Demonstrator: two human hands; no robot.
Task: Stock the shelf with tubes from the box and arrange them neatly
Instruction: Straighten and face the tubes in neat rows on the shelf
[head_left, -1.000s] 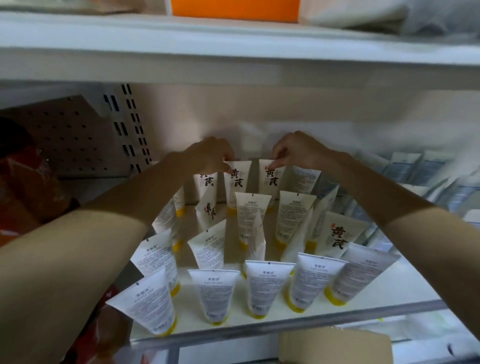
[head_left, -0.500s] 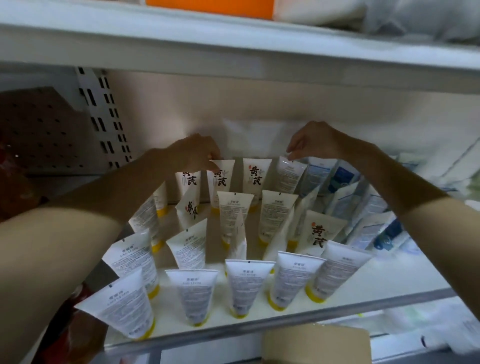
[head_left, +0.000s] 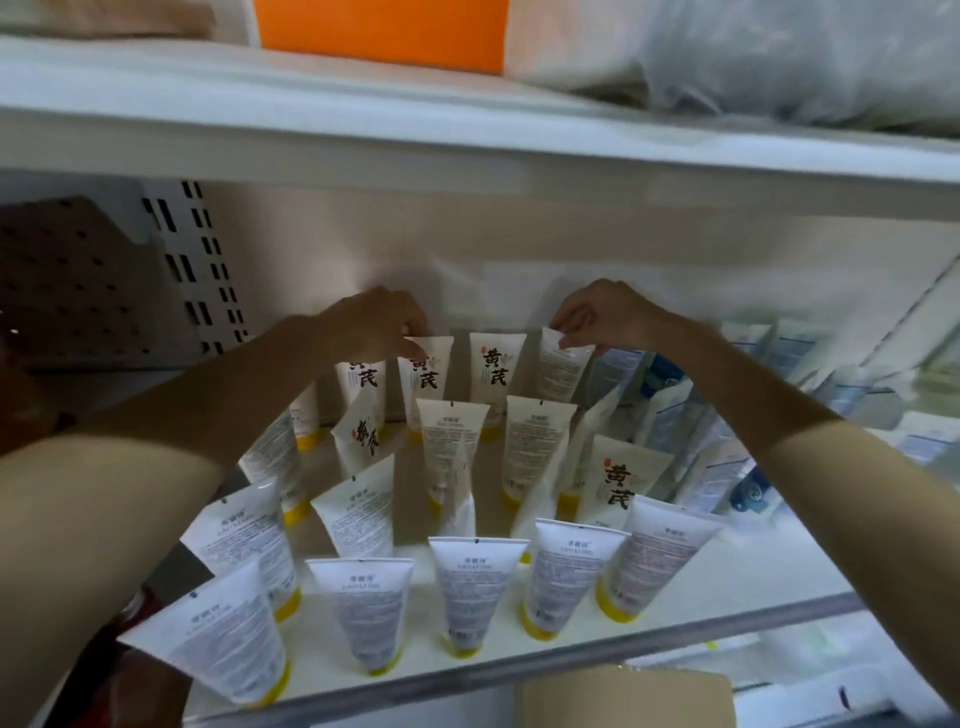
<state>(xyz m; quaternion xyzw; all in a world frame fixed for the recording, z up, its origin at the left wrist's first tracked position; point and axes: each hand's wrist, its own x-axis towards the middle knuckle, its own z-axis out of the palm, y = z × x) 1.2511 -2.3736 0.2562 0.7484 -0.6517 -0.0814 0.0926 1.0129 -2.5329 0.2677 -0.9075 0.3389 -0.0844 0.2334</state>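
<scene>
Several white tubes with yellow caps stand cap-down in rows on the white shelf (head_left: 727, 571). My left hand (head_left: 369, 325) pinches the top edge of a back-row tube with black characters (head_left: 426, 376). My right hand (head_left: 605, 312) pinches the top of another back-row tube (head_left: 561, 371) that shows its printed back. Between them stands a free tube with black characters (head_left: 496, 369). A tilted tube (head_left: 361, 434) leans in the second row. The cardboard box (head_left: 623, 699) shows at the bottom edge.
Blue-and-white packets (head_left: 675, 415) crowd the shelf's right side. An upper shelf (head_left: 467, 140) hangs low overhead with an orange box (head_left: 384, 26) and plastic bags on it. A slotted upright (head_left: 192, 260) and brown pegboard (head_left: 67, 280) stand at the left.
My right hand shifted from the middle back-row tube to the tube on its right and now grips its top. My left hand stays on its tube. The camera drifted slightly.
</scene>
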